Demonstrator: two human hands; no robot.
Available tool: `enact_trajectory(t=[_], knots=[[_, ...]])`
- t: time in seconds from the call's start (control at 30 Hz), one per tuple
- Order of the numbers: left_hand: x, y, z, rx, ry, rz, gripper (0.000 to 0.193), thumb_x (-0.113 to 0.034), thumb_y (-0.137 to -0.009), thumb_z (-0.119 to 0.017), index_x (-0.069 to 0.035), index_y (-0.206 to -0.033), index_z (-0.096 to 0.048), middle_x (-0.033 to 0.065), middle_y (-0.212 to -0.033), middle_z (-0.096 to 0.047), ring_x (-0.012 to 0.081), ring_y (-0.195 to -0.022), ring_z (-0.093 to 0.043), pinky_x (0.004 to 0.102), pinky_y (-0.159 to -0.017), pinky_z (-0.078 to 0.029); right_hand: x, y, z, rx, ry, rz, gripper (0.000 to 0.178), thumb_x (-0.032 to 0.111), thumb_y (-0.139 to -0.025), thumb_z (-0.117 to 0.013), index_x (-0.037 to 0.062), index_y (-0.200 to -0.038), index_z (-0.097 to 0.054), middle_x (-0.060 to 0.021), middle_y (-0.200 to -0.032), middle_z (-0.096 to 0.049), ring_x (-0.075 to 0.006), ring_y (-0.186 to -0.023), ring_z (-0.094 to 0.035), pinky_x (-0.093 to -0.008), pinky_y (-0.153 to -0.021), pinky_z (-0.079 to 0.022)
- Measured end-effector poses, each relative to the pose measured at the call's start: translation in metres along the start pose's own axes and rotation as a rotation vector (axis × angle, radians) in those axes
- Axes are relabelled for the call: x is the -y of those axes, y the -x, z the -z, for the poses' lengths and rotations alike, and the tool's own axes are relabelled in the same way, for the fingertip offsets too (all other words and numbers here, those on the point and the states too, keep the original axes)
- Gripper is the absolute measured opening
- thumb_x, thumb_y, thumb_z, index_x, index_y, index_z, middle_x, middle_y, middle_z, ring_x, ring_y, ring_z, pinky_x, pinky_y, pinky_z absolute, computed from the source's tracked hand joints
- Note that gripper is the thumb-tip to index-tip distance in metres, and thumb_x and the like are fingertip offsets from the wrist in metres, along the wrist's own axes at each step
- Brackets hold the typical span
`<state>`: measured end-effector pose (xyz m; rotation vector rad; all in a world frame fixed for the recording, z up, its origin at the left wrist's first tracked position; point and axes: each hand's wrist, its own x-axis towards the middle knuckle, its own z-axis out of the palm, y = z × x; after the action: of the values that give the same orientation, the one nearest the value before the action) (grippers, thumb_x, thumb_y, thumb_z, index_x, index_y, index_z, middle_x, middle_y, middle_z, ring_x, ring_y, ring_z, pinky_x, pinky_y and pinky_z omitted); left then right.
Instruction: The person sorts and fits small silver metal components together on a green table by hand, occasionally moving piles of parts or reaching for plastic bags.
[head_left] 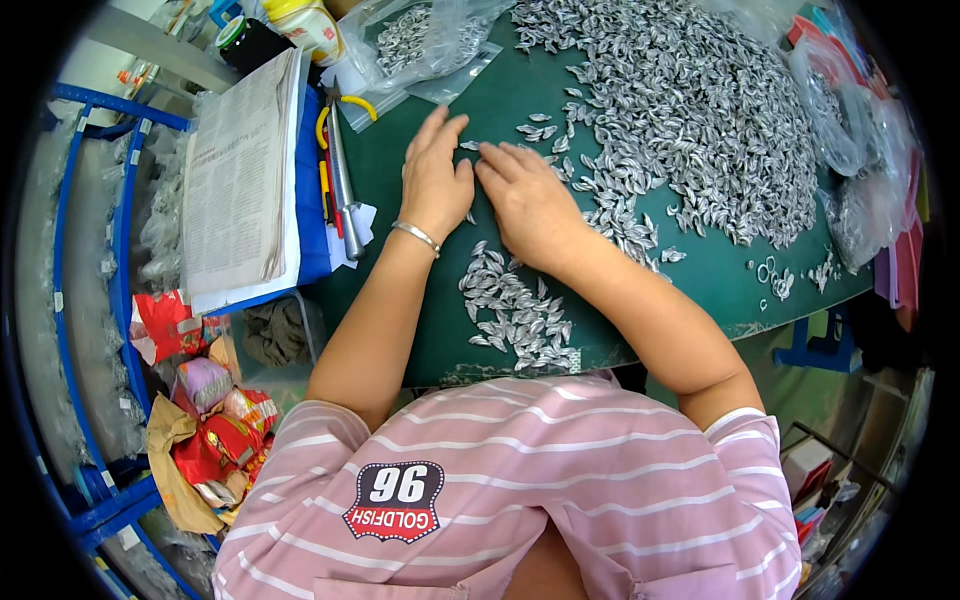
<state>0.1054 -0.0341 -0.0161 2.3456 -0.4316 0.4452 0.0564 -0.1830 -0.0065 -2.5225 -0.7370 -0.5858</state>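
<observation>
My left hand [432, 178] lies over the green table with its fingers stretched out and slightly smeared, the thumb apart; nothing shows in its grasp. Close beside it, my right hand [532, 205] is palm down with fingers bent toward the left hand. What lies under its palm is hidden. A small silver leaf-shaped piece [470, 145] sits by the fingertips. Nearer to me spreads a small pile of such pieces [515, 312]. Beyond my right hand, a large heap of the same pieces [700, 120] covers much of the tabletop [385, 290].
On the left stand a stack of papers [237, 175] and pliers with yellow handles [330, 130] beside a metal rod [345, 190]. A plastic bag of silver pieces [425, 40] lies at the back. Small rings [768, 272] and clear bags [850, 130] are at right.
</observation>
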Motion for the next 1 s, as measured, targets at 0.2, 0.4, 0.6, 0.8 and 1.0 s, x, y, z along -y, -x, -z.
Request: enact_trajectory(t=[0.2, 0.4, 0.6, 0.8, 1.0], knots=[[-0.029, 0.028, 0.024, 0.403, 0.357, 0.186, 0.025, 0.006, -0.083, -0.053, -0.001, -0.099, -0.069, 0.0111, -0.101, -0.069, 0.0241, -0.097, -0.065, 0.0323, -0.089, -0.05, 0.019, 0.044, 0.031, 0.134, -0.49, -0.089, 0.041, -0.008, -0.07, -0.054, -0.0048, -0.11, -0.06, -0.0205, -0.117, -0.059, -0.0368, -0.113, -0.055, -0.0417, -0.099, -0.044], [-0.028, 0.053, 0.035, 0.336, 0.373, -0.082, 0.027, -0.009, -0.095, -0.052, 0.0, -0.119, -0.061, 0.0104, -0.109, -0.068, 0.0226, -0.104, -0.061, 0.0325, -0.094, -0.045, 0.022, 0.085, 0.08, 0.014, -0.46, -0.279, 0.035, -0.004, -0.081, -0.059, -0.0019, -0.116, -0.059, -0.0208, -0.121, -0.059, -0.037, -0.111, -0.058, -0.04, -0.095, -0.047], [-0.042, 0.084, 0.046, 0.483, 0.333, -0.075, 0.042, -0.024, -0.102, -0.041, -0.001, -0.136, -0.046, 0.0133, -0.123, -0.063, 0.0263, -0.116, -0.055, 0.0357, -0.101, -0.04, 0.062, 0.104, 0.069, 0.262, -0.361, -0.182, 0.091, 0.031, -0.071, -0.081, -0.0097, -0.137, -0.034, -0.0303, -0.146, -0.03, -0.0445, -0.135, -0.033, -0.047, -0.11, -0.032], [-0.048, 0.113, 0.047, 0.303, 0.332, 0.096, 0.049, -0.028, -0.103, -0.037, 0.003, -0.14, -0.036, 0.0185, -0.128, -0.056, 0.0295, -0.122, -0.051, 0.0381, -0.105, -0.036, 0.079, 0.083, 0.03, 0.257, -0.22, -0.119, 0.099, 0.042, -0.065, -0.082, -0.0099, -0.136, -0.036, -0.0338, -0.144, -0.029, -0.05, -0.135, -0.029, -0.0546, -0.111, -0.027], [-0.028, 0.116, 0.04, 0.08, 0.674, 0.361, 0.05, -0.03, -0.105, -0.034, 0.002, -0.143, -0.03, 0.0191, -0.145, -0.036, 0.0283, -0.136, -0.036, 0.0377, -0.111, -0.031, 0.073, 0.05, 0.0, 0.069, -0.204, -0.006, 0.075, 0.032, -0.065, -0.077, -0.0057, -0.124, -0.05, -0.0283, -0.133, -0.044, -0.0451, -0.123, -0.042, -0.0522, -0.105, -0.034]])
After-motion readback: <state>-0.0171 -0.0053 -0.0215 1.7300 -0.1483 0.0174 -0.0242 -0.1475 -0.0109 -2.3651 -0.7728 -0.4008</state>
